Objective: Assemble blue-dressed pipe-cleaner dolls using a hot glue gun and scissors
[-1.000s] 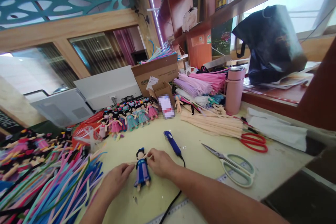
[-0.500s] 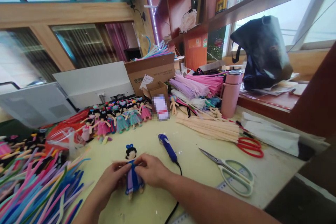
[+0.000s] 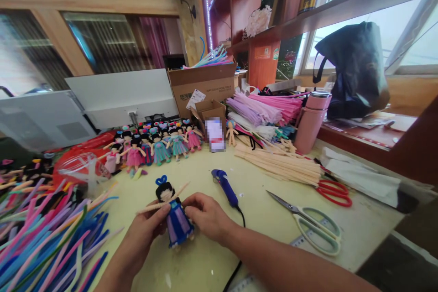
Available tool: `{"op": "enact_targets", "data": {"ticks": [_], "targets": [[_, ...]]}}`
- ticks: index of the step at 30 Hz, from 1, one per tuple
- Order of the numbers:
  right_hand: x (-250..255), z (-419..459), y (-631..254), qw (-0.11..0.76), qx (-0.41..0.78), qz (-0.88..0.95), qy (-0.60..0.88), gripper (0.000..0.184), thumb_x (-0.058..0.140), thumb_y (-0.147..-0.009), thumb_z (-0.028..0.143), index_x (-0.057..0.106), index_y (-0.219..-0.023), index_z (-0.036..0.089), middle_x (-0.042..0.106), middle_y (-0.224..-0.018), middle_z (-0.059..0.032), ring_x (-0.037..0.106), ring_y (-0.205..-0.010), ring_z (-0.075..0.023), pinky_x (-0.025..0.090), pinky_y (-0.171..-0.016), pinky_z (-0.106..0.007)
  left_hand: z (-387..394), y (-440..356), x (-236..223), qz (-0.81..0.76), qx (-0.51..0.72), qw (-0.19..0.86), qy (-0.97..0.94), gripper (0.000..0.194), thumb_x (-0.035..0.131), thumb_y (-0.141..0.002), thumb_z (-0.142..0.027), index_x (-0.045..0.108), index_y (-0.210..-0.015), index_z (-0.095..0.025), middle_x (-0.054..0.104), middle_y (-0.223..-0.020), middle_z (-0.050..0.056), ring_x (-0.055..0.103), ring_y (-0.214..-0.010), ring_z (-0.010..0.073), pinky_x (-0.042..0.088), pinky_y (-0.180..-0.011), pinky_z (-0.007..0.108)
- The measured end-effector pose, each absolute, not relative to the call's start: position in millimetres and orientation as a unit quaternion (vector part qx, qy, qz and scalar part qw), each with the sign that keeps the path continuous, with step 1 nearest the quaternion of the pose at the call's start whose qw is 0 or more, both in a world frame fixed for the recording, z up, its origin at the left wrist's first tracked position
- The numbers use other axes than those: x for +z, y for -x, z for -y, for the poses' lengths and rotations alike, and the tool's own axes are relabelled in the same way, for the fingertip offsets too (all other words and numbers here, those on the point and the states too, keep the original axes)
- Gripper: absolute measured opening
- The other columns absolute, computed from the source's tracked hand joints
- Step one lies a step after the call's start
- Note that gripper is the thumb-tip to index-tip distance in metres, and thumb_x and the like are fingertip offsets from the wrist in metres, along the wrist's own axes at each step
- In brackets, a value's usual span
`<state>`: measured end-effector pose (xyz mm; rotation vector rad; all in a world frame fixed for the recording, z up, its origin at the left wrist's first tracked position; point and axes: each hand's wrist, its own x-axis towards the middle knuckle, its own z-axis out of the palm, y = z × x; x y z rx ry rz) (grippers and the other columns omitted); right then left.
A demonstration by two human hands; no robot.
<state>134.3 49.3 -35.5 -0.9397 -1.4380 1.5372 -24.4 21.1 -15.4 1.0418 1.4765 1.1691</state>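
Both of my hands hold a small pipe-cleaner doll (image 3: 174, 216) with black hair, a blue bow and a blue and purple dress, just above the yellow table (image 3: 253, 196). My left hand (image 3: 145, 232) pinches its left side where a beige arm sticks out. My right hand (image 3: 205, 216) grips its right side with closed fingers. The doll tilts slightly to the left.
A blue corded tool (image 3: 225, 187) lies just beyond my right hand. Green-handled scissors (image 3: 308, 221) and red scissors (image 3: 333, 189) lie to the right. A heap of coloured pipe cleaners (image 3: 44, 237) fills the left. A row of finished dolls (image 3: 153, 146), beige stems (image 3: 280, 164) and a pink flask (image 3: 310, 118) stand behind.
The doll has been lifted and turned slightly, and its beige arms now stick out to both sides. My hands shifted a little along its body. The camera view swung a bit.
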Motion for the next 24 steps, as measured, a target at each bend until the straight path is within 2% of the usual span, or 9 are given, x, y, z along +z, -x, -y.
{"op": "enact_targets", "data": {"ticks": [6,13,18,24], "targets": [[-32.4,-48.2,-135.8,0.384,0.647,0.539,0.38,0.015,0.06,-0.075,0.02,0.058,-0.088,0.013,0.059,-0.076,0.0011,0.054,-0.068,-0.0093,0.043,-0.066,-0.022,-17.3,15.0,-12.4,-0.576,0.481,0.513,-0.417,0.036,0.076,-0.059,-0.045,0.068,-0.08,-0.017,0.066,-0.067,0.001,0.055,-0.058,0.0137,0.041,-0.053,0.024],[-35.9,-48.8,-135.7,0.379,0.656,0.54,0.366,0.021,0.061,-0.073,0.017,0.06,-0.094,0.014,0.056,-0.068,0.0037,0.052,-0.061,-0.0084,0.042,-0.059,-0.02,-16.0,9.6,-10.7,-0.558,0.47,0.544,-0.414,0.041,0.076,-0.058,-0.043,0.07,-0.089,-0.017,0.072,-0.08,0.006,0.064,-0.074,0.023,0.048,-0.064,0.031],[-37.7,-49.3,-135.4,0.386,0.642,0.555,0.362,0.021,0.061,-0.074,0.017,0.062,-0.094,0.014,0.057,-0.07,0.0024,0.052,-0.063,-0.0087,0.042,-0.06,-0.02,-16.2,9.1,-11.2,-0.557,0.462,0.558,-0.406,0.043,0.077,-0.056,-0.043,0.071,-0.088,-0.015,0.074,-0.085,0.008,0.066,-0.078,0.0254,0.049,-0.066,0.032],[-40.0,-50.2,-134.5,0.39,0.62,0.571,0.371,0.023,0.06,-0.074,0.018,0.063,-0.096,0.014,0.058,-0.071,0.0016,0.053,-0.063,-0.01,0.042,-0.06,-0.021,-15.6,8.9,-13.6,-0.548,0.459,0.563,-0.415,0.04,0.078,-0.057,-0.035,0.07,-0.091,-0.015,0.074,-0.091,0.009,0.066,-0.084,0.0265,0.05,-0.072,0.034]]}}
